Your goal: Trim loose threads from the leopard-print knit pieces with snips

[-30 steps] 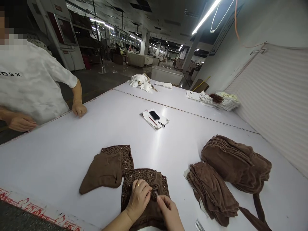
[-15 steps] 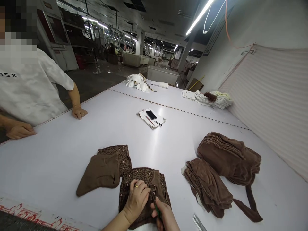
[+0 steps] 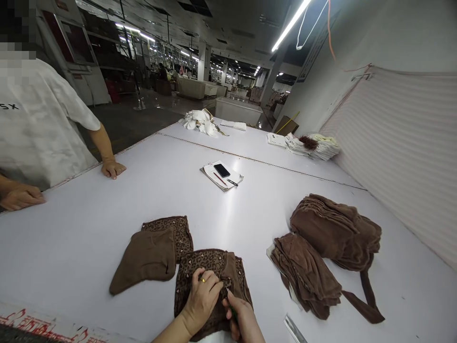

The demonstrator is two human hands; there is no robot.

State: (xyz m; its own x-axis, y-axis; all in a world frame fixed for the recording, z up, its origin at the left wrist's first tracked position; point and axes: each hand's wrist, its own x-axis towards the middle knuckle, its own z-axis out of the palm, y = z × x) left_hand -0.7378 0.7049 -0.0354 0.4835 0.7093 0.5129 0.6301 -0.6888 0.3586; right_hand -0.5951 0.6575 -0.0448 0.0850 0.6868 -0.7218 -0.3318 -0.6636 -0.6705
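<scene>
Pinching cloth near the front edge of the table (image 3: 107,224), the left hand (image 3: 202,297) has its fingers curled tight on the leopard-print piece (image 3: 214,264); there's a gold ring on one finger. The right hand (image 3: 244,324) is just beside it, touching the same cloth, with its fingers closed round a thin dark-green tool (image 3: 233,313). The tool is too small to tell what kind.

Materials: the table is smooth, matte white laminate w/ a faint seam across the far part. The leopard-print piece is soft knit, brown w/ darker spots, roughly rectangular and dotted w/ small shiny studs. It lies flat, its lower part hidden under both hands, and plain brown fabric shows along its right side.

To its left, nearly touching, is a 2nd folded piece (image 3: 150,259): plain brown cloth tapering to a point, lying over a studded leopard panel.

To the right, well apart, are two stacks of plain brown cloth. The nearer stack (image 3: 307,276) is flat w/ layered edges. The farther stack (image 3: 335,228) is thicker and slumped, w/ a strap-like strip (image 3: 367,300) trailing down from it. A thin shiny strip (image 3: 294,329) lies at the bottom edge.

Mid-table there's a notepad (image 3: 214,172) w/ a black phone (image 3: 222,170) and pens on it.

At far left, a co-worker in a white tee rests one hand (image 3: 113,168) on the table edge, the other hand (image 3: 21,197) lower.
</scene>
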